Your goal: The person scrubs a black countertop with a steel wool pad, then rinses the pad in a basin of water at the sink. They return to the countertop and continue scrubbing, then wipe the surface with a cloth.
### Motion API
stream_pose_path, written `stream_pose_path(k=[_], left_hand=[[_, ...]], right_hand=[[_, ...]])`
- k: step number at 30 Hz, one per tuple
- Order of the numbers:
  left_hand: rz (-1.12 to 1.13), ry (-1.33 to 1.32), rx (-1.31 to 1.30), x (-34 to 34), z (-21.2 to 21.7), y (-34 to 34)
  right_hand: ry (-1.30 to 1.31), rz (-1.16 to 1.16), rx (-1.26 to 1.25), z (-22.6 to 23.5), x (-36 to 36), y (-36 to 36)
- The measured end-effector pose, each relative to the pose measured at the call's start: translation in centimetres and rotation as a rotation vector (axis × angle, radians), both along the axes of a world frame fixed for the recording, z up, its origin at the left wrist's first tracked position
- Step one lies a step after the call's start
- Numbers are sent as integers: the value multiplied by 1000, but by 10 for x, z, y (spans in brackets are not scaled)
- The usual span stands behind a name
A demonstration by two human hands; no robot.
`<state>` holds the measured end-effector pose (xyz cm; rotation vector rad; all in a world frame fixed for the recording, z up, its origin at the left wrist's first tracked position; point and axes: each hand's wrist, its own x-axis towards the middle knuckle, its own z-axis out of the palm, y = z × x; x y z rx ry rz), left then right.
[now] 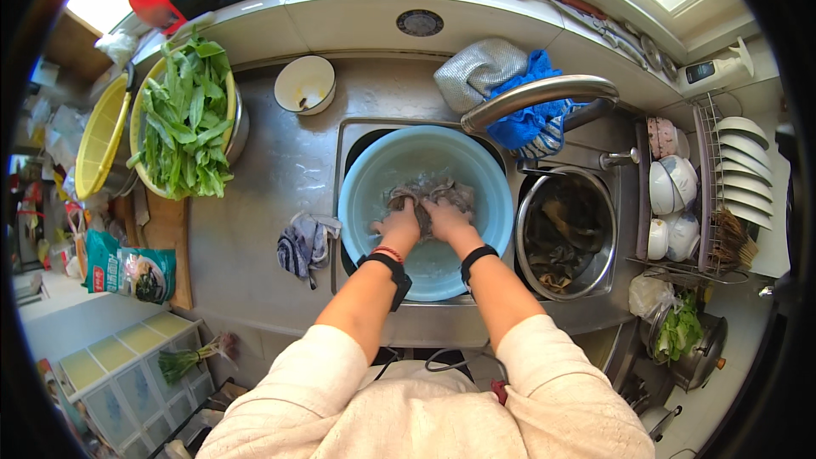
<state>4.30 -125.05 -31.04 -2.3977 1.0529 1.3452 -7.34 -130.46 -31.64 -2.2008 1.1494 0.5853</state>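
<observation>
A light blue plastic basin (500,229) with water in it sits in the left sink bowl. Both hands are down in the basin on a wet greyish-brown cloth (460,195). My left hand (399,226) grips the cloth's left part, and my right hand (448,220) has its fingers closed on the right part, close beside it. The fingertips are partly hidden by cloth and water. Left of the basin, a crumpled striped cloth (308,244) lies on the steel counter.
A curved faucet (544,95) reaches over the basin's far right, near blue cloths (529,123). In the right sink bowl stands a steel basin (609,242) of dark soaked contents. Leafy greens (185,115) fill a yellow colander at left. A white bowl (316,76) and dish rack (704,178) flank the sink.
</observation>
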Motion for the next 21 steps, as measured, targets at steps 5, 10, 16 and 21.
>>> stream_pose_path(k=[5, 10, 16, 21], left_hand=[[176, 225, -456, 46, 39, 27], [265, 522, -805, 68, 138, 61], [431, 752, -925, 69, 250, 84], [534, 587, -985, 84, 229, 72]], right_hand=[[-540, -283, 156, 58, -44, -36], [-830, -375, 131, 201, -81, -33], [-1141, -532, 91, 315, -95, -8], [-1339, -735, 174, 301, -101, -17]])
